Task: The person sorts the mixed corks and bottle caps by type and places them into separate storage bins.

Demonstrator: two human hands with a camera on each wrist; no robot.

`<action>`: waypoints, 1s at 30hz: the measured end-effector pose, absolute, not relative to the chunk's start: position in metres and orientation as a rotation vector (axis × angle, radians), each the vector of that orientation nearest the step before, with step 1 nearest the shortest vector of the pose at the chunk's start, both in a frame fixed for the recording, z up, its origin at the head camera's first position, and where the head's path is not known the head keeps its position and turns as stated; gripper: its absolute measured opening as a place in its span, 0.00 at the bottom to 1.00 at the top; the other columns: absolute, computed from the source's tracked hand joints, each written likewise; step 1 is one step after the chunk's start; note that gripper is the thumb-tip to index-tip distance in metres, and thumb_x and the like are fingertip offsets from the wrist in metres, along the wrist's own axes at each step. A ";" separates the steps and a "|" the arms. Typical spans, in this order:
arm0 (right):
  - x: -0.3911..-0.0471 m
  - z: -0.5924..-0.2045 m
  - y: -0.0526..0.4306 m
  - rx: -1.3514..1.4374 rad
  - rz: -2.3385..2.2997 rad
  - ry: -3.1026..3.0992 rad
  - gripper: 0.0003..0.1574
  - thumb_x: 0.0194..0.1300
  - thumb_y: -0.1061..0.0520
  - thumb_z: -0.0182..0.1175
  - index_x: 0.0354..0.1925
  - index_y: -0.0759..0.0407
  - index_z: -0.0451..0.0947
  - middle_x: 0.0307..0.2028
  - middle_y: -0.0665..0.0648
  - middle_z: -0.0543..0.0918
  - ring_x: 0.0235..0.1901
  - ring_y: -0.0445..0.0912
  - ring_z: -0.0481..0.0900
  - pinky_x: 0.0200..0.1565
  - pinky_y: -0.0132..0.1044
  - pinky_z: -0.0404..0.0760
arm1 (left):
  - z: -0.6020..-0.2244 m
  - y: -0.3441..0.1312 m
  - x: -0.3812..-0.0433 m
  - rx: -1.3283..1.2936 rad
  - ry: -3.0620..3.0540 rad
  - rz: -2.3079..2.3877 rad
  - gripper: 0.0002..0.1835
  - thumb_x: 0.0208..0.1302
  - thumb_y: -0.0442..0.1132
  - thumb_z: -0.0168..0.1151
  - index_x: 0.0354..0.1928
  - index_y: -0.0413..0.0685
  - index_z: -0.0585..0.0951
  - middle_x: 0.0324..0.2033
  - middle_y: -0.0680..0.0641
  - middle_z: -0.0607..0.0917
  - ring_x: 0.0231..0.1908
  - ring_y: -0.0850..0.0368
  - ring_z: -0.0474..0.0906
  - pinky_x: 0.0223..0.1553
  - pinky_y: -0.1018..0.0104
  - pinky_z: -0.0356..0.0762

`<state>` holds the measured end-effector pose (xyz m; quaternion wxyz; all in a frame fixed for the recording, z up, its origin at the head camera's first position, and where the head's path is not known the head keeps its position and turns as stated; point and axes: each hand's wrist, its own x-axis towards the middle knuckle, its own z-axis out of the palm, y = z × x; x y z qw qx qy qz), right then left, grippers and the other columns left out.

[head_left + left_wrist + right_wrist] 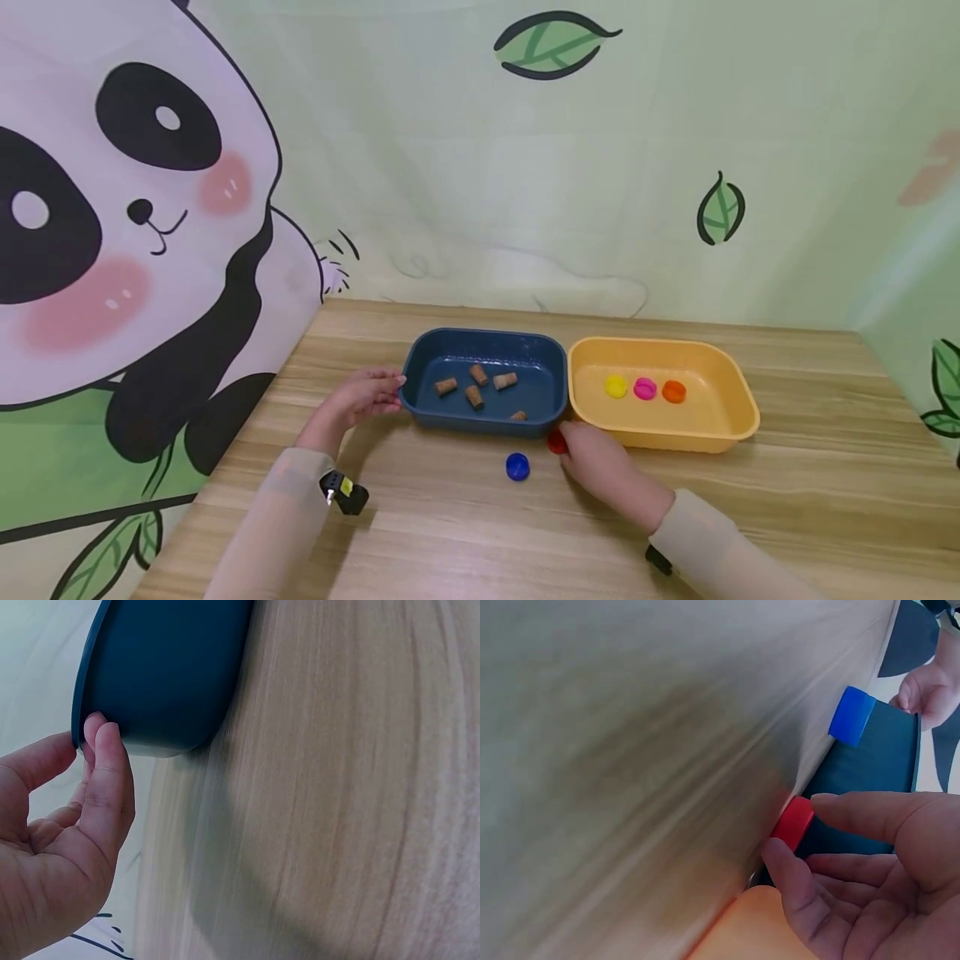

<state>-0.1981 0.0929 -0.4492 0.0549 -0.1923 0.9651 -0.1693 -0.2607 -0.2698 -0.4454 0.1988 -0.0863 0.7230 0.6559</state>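
Note:
At the left end of the dark blue bin (480,423), my left hand (365,395) holds the rim between thumb and fingers. The left wrist view shows the thumb at the rim and the fingertips (109,735) against the outer wall. My right hand (603,467) pinches a red bottle cap (793,823) between thumb and index finger, low at the wood tabletop, by the bin's front right corner. A blue bottle cap (517,467) lies on the tabletop just left of it. Several corks (474,397) lie inside the blue bin.
A yellow bin (675,437) stands against the blue bin's right side. In it lie a yellow cap (616,386), a pink cap (645,388) and an orange cap (673,392). Behind the wooden table (442,542) hangs a panda-print curtain (450,167).

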 end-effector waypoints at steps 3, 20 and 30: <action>-0.199 -0.450 0.092 -0.577 -0.487 2.924 0.11 0.64 0.64 0.68 0.43 0.67 0.80 0.34 0.61 0.85 0.32 0.50 0.78 0.43 0.45 0.88 | -0.445 -0.270 -0.261 -0.239 2.024 1.832 0.20 0.79 0.35 0.52 0.63 0.25 0.69 0.25 0.54 0.83 0.28 0.65 0.81 0.34 0.76 0.86; -0.199 -0.455 0.088 -0.640 -0.396 2.995 0.07 0.64 0.64 0.68 0.36 0.67 0.80 0.30 0.60 0.83 0.30 0.50 0.78 0.39 0.45 0.87 | -0.442 -0.268 -0.259 -0.249 2.051 1.805 0.21 0.79 0.36 0.52 0.63 0.25 0.70 0.25 0.55 0.83 0.28 0.65 0.81 0.34 0.76 0.86; -0.200 -0.455 0.087 -0.608 -0.430 2.959 0.09 0.64 0.62 0.70 0.40 0.67 0.82 0.32 0.59 0.84 0.31 0.49 0.77 0.41 0.44 0.87 | -0.442 -0.270 -0.260 -0.245 2.049 1.798 0.22 0.79 0.36 0.52 0.64 0.25 0.69 0.26 0.55 0.83 0.28 0.66 0.81 0.35 0.76 0.86</action>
